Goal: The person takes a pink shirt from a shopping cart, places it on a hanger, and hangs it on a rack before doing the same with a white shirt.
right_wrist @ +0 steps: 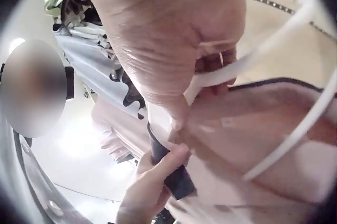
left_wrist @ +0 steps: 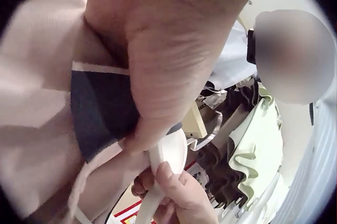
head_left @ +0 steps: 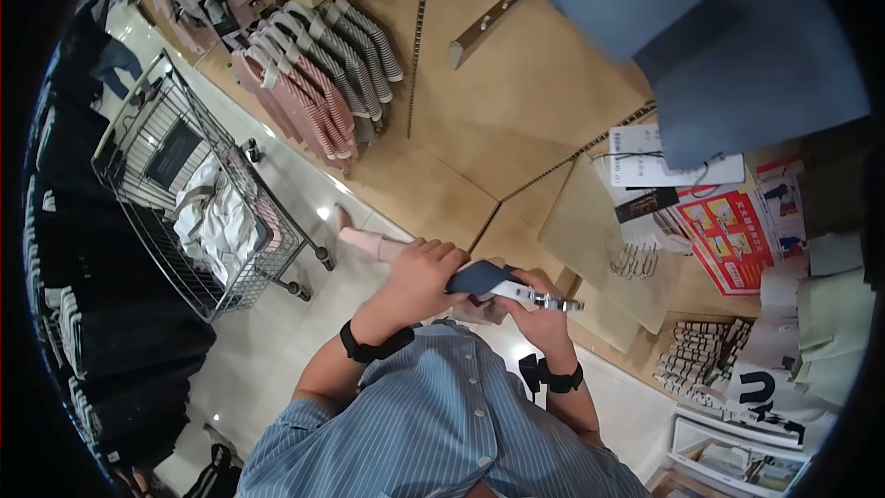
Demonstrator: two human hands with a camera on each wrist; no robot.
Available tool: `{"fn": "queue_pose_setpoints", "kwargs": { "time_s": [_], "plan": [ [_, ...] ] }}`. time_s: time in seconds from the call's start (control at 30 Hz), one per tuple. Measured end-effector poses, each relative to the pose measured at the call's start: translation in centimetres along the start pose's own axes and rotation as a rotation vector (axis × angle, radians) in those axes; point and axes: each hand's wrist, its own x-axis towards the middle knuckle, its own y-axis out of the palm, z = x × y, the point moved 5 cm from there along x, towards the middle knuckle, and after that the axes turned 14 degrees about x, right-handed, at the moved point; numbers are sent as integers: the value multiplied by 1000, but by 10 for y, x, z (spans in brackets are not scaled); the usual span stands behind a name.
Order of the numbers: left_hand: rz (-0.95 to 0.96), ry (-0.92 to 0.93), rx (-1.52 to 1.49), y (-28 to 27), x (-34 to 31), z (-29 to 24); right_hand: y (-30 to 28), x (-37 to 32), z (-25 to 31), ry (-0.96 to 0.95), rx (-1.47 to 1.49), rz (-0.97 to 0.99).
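Note:
A pink garment (left_wrist: 31, 97) with a navy collar (head_left: 481, 278) is held in front of the body on a white hanger (left_wrist: 172, 153). The left hand (head_left: 429, 275) grips the garment at the collar; in the right wrist view its thumb presses on the navy band (right_wrist: 174, 174). On the other side, the right hand (head_left: 544, 318) holds the hanger near its top, thumb laid along the white plastic in the left wrist view. Pale hanger arms (right_wrist: 289, 145) cross the garment in the right wrist view. Much of the garment is hidden by the hands in the head view.
At left stands a wire shopping cart (head_left: 207, 194) with white cloth inside, beside dark hanging clothes (head_left: 138, 350). Striped tops (head_left: 318, 74) hang ahead on a wooden wall. To the right are blue garments (head_left: 682, 28), a red poster (head_left: 728, 235) and a wooden shelf (head_left: 599, 231).

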Motion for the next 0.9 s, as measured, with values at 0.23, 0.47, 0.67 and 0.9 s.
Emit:
{"fn": "queue_pose_setpoints", "kwargs": {
  "time_s": [0.23, 0.47, 0.67, 0.9],
  "plan": [
    [0, -301, 172, -24, -5, 13, -24, 1, 10, -138, -189, -350],
    [64, -371, 100, -41, -7, -7, 5, -36, -92, 374, 55, -12],
    [-20, -191, -122, -47, -12, -37, 35, -7, -71, 4, 444, 64],
    [-41, -218, -413, -70, -27, -42, 41, 22, -103, 188, 371, -50]
  ]
}}
